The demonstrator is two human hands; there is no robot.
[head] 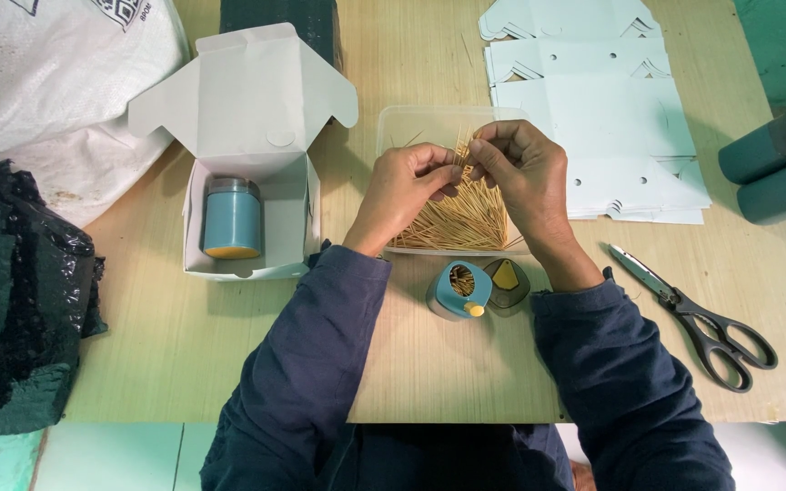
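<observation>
Toothpicks [455,223] heaped in the clear tray [393,123] are being gathered, left hand [404,186] and right hand [520,173] both pinched shut on a small bunch above it, which next seemingly needs aligning for the open blue dispenser [458,291] just below the tray.

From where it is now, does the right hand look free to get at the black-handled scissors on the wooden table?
Probably yes: the right hand is pinching toothpicks with the left hand, but nothing lies between it and the black-handled scissors.
</observation>
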